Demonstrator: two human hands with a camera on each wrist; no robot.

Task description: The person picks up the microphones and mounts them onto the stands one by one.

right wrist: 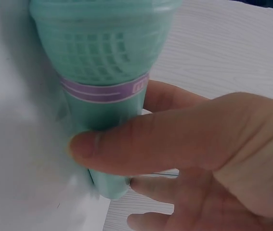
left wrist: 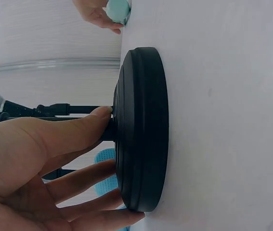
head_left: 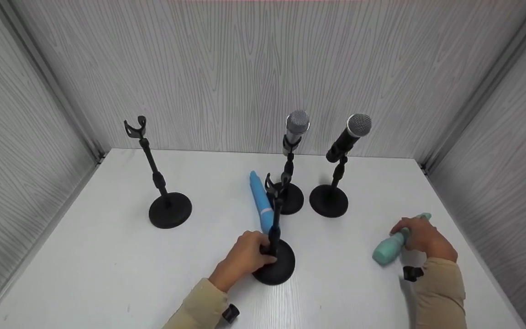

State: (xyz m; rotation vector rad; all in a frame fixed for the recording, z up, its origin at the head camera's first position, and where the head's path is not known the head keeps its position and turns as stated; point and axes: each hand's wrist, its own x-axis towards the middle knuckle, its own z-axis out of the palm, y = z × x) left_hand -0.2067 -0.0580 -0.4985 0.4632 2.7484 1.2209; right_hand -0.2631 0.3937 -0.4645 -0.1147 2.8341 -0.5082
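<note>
My left hand (head_left: 246, 253) grips a black microphone stand (head_left: 284, 265) low on its pole, just above the round base. Thumb and fingers close about the pole in the left wrist view, with other fingers along the base (left wrist: 146, 130). This stand's cradle holds nothing. Over at the right, my right hand (head_left: 423, 236) holds a teal toy microphone (head_left: 387, 250) that lies slanted at the tabletop. Its moulded grid head and purple band (right wrist: 105, 91) show in the right wrist view, the thumb across its handle. A blue microphone (head_left: 261, 196) lies behind the gripped stand, partly hidden by it.
Behind stand two more stands, one bearing a silver microphone (head_left: 297, 122), the other a black microphone (head_left: 346, 142) with a silver head. Another stand (head_left: 170, 211) with a bare cradle is at the left. Grey wood-grain panels (head_left: 226, 73) enclose the white table (head_left: 85, 256).
</note>
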